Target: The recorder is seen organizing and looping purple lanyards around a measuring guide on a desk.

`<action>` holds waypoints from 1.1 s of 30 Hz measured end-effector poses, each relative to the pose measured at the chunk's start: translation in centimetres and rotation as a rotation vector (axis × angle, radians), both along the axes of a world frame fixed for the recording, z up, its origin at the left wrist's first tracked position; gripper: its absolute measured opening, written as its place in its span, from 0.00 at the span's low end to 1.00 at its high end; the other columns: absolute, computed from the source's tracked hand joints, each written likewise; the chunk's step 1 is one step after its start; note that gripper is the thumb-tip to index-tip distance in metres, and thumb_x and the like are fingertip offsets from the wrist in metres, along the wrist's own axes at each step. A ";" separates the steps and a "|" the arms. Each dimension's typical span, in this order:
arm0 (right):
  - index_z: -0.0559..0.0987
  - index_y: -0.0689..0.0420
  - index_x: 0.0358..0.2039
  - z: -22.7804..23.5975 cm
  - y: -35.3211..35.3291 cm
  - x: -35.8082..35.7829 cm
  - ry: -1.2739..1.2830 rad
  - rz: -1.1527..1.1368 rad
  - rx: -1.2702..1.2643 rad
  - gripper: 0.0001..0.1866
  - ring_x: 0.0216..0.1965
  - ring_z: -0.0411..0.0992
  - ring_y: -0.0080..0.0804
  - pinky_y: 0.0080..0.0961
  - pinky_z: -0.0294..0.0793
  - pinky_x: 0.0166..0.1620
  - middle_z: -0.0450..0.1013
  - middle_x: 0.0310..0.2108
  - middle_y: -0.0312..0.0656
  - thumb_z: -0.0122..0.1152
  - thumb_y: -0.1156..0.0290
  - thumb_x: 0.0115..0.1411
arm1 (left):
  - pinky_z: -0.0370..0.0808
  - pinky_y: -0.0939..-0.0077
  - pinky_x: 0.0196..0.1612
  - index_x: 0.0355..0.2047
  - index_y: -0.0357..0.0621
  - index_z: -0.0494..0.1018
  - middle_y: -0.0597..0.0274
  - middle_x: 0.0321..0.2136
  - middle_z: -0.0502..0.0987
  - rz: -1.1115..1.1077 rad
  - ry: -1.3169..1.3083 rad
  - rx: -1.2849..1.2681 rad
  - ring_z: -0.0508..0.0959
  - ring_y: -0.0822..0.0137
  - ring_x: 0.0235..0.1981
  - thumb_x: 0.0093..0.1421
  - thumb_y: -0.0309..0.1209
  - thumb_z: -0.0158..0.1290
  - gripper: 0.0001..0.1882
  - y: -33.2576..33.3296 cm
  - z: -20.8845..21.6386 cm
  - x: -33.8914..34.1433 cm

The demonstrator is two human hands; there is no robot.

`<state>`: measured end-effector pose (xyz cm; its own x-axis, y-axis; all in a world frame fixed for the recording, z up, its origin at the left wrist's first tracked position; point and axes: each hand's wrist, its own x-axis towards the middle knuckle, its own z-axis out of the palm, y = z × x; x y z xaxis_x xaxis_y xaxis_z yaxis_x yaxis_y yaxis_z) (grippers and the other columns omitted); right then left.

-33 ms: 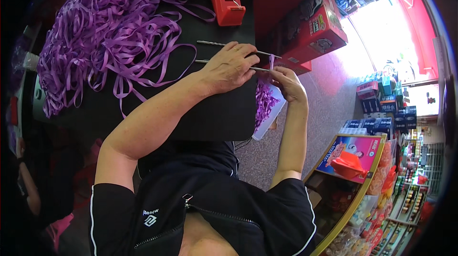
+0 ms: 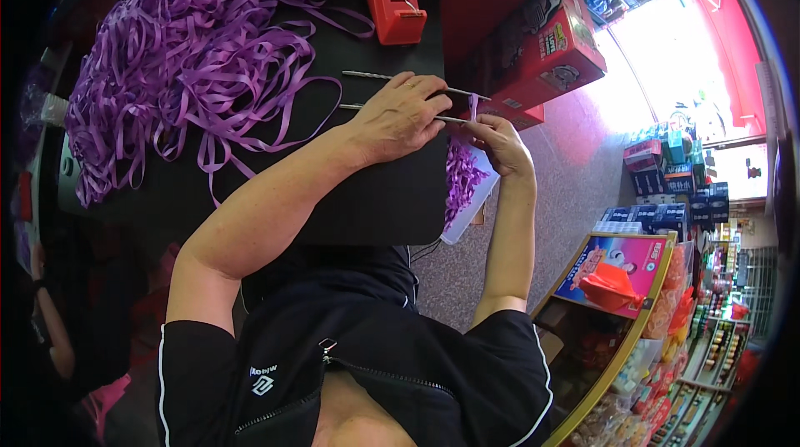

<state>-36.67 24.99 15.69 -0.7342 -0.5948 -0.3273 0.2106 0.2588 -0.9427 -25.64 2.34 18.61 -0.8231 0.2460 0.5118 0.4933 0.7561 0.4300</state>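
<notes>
My left hand (image 2: 400, 118) lies on the black table (image 2: 367, 205) with its fingers curled over two thin metal rods (image 2: 367, 75) that lie side by side. Just to its right, my right hand (image 2: 500, 143) pinches a short piece of purple ribbon (image 2: 472, 105) against the rods' right ends, at the table's edge. A large loose heap of purple ribbon strips (image 2: 183, 55) covers the table's far left.
A red tape dispenser (image 2: 392, 1) stands at the back of the table. A white tray of purple ribbon bits (image 2: 467, 184) hangs off the table's right edge. Red cardboard boxes (image 2: 554, 43) sit beyond. Shop shelves and a display stand (image 2: 617, 280) are to the right.
</notes>
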 end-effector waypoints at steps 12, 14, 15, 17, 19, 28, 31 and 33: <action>0.79 0.61 0.35 2.2 0.8 -1.1 0.061 -0.015 0.000 0.13 0.32 0.71 0.17 0.14 0.68 0.39 0.76 0.31 0.34 0.61 0.63 0.58 | 0.61 0.62 0.57 0.40 0.40 0.71 0.54 0.46 0.69 -0.007 0.018 0.005 0.69 0.56 0.51 0.54 0.30 0.55 0.14 -0.1 -0.5 -0.2; 0.79 0.62 0.38 2.8 0.4 -1.6 0.206 -0.062 0.028 0.15 0.34 0.72 0.19 0.15 0.69 0.41 0.76 0.33 0.35 0.60 0.62 0.59 | 0.61 0.62 0.57 0.40 0.40 0.71 0.54 0.46 0.69 -0.012 0.021 0.005 0.69 0.56 0.51 0.54 0.29 0.55 0.14 0.2 -0.3 -0.2; 0.79 0.62 0.39 2.6 -0.2 -2.1 0.306 -0.076 0.044 0.15 0.35 0.72 0.20 0.16 0.69 0.41 0.75 0.34 0.36 0.59 0.62 0.60 | 0.61 0.62 0.57 0.40 0.40 0.71 0.54 0.46 0.69 -0.012 0.019 0.008 0.69 0.56 0.51 0.54 0.29 0.55 0.13 0.2 -0.3 -0.2; 0.77 0.65 0.42 2.7 -1.7 -2.8 0.284 -0.070 0.130 0.18 0.37 0.71 0.22 0.18 0.69 0.43 0.75 0.36 0.37 0.59 0.62 0.60 | 0.61 0.62 0.57 0.40 0.40 0.71 0.54 0.45 0.69 -0.007 0.029 0.005 0.69 0.56 0.51 0.54 0.29 0.55 0.13 0.2 -0.3 -0.3; 0.78 0.64 0.41 2.7 -2.4 -3.3 0.273 -0.024 0.142 0.16 0.36 0.72 0.22 0.18 0.69 0.42 0.76 0.35 0.39 0.60 0.63 0.59 | 0.61 0.61 0.57 0.40 0.40 0.71 0.54 0.45 0.69 -0.002 0.051 0.004 0.69 0.56 0.50 0.54 0.29 0.55 0.13 0.3 -0.5 -0.3; 0.78 0.60 0.37 1.5 -1.2 -4.1 -0.024 -0.114 -0.101 0.11 0.29 0.71 0.19 0.18 0.70 0.35 0.76 0.29 0.37 0.62 0.67 0.58 | 0.60 0.61 0.58 0.40 0.40 0.71 0.53 0.46 0.69 -0.015 0.029 0.011 0.69 0.56 0.52 0.54 0.30 0.55 0.13 0.2 -0.5 -0.2; 0.78 0.58 0.37 1.4 -0.7 -3.2 0.039 -0.200 -0.116 0.12 0.27 0.68 0.17 0.15 0.66 0.32 0.74 0.28 0.33 0.61 0.63 0.59 | 0.61 0.61 0.57 0.40 0.41 0.71 0.53 0.46 0.69 -0.006 0.043 0.010 0.69 0.56 0.51 0.54 0.29 0.55 0.13 0.2 -0.5 -0.2; 0.79 0.56 0.36 1.6 -0.2 -2.0 0.078 -0.256 -0.051 0.13 0.27 0.66 0.16 0.14 0.64 0.32 0.73 0.27 0.30 0.60 0.60 0.59 | 0.61 0.62 0.57 0.40 0.41 0.71 0.53 0.46 0.69 -0.006 0.037 0.010 0.69 0.56 0.51 0.54 0.29 0.55 0.13 0.1 -0.7 -0.2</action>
